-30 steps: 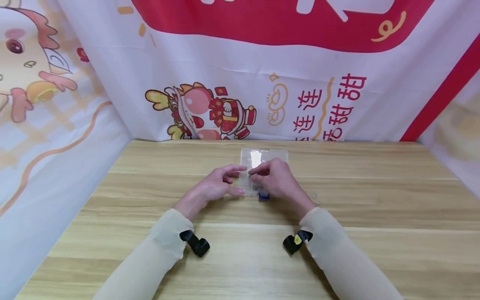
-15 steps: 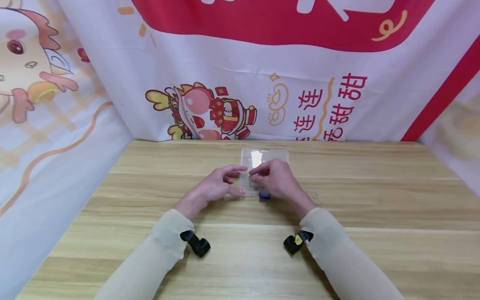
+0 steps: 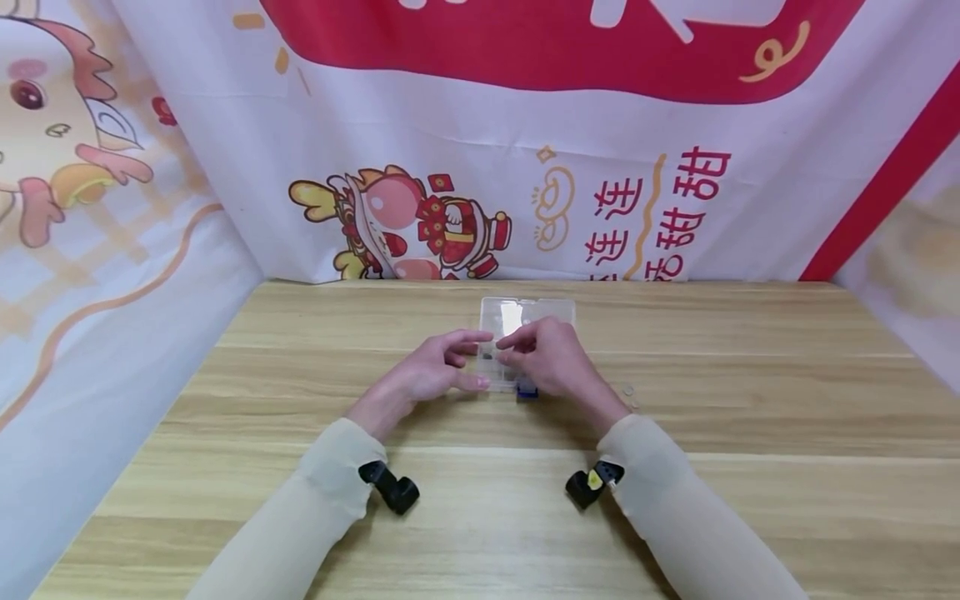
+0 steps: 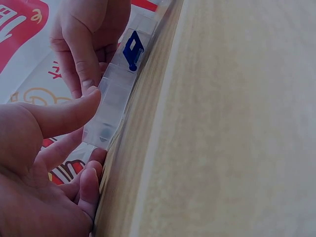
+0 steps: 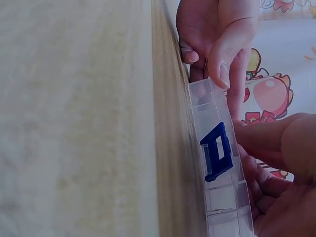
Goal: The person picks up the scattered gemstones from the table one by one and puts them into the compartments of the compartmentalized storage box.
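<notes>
Nearest are the beige sleeves (image 3: 288,508), laid out over the wooden counter (image 3: 480,533). Past the right cuff lie small pale pieces (image 3: 628,390); left of them, a blue latch (image 3: 527,392) juts from the front of the clear compartment box (image 5: 203,116), toward the counter's back. The left hand (image 3: 438,365) brackets its left end, fingers loose; the right hand (image 3: 551,357) has thumb and forefinger close together above it, whether pinching anything I cannot tell. A small dark piece (image 4: 105,132) shows in the left-end compartment; fingertips held low and centred there should place or pick most cleanly, with light left-hand steadying. Behind hangs a printed banner (image 3: 480,125).
</notes>
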Available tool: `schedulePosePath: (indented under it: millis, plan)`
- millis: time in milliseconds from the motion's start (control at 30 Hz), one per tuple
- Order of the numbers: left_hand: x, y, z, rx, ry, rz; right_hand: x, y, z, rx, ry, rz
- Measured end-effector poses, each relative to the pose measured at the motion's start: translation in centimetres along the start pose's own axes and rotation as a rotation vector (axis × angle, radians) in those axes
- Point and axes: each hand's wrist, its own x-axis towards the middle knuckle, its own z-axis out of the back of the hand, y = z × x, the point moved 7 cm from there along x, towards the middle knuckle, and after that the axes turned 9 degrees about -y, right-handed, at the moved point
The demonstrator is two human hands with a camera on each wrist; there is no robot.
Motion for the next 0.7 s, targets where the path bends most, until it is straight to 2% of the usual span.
schedulePosePath:
  millis: [233, 367, 500, 700]
  plan:
    - [0.1, 0.0, 0.0, 0.005, 0.000, -0.008, -0.2, 0.3, 0.1, -0.013, 0.036, 0.033]
    - [0.0, 0.1, 0.0, -0.004, 0.006, -0.008, -0.5, 0.2, 0.6, 0.025, 0.053, 0.030]
    - [0.0, 0.1, 0.0, -0.004, 0.008, -0.001, -0.7, 0.0, 1.8, 0.078, 0.064, 0.035]
    - [0.1, 0.2, 0.0, -0.010, -0.005, -0.002, -0.5, -1.1, 4.5, 0.103, 0.052, 0.078]
